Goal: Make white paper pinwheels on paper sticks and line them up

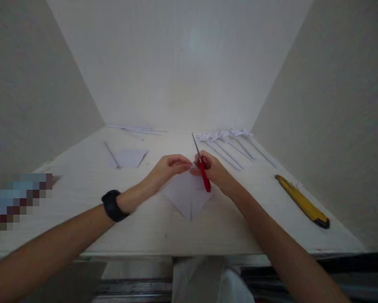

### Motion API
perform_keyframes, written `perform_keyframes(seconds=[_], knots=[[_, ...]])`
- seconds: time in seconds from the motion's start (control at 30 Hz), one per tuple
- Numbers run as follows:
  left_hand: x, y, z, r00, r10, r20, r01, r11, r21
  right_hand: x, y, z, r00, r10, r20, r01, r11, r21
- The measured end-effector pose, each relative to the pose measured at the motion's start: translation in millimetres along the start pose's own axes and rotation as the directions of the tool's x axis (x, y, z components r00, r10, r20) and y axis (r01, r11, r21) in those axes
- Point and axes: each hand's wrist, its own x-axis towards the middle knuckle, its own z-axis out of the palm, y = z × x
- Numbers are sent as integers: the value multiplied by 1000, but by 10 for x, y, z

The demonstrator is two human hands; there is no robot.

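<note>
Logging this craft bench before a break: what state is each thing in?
Red-handled scissors: held in the right hand, blades up.
Folded white paper: creased, pinched by the left hand.
Yellow utility knife: lying flat, untouched.
Paper pieces with stems: finished-looking, laid in a row.

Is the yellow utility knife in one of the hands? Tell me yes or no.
No: the yellow utility knife lies untouched on the table, while the right hand holds red-handled scissors.
</note>
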Motion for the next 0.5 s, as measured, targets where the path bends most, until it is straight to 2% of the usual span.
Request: perform_keyframes(seconds=[0.5], knots=[[-5, -75, -2, 1000, 7, -28, -8, 1000, -17, -17, -17, 38, 1000, 22, 17, -22, 1000, -4]])
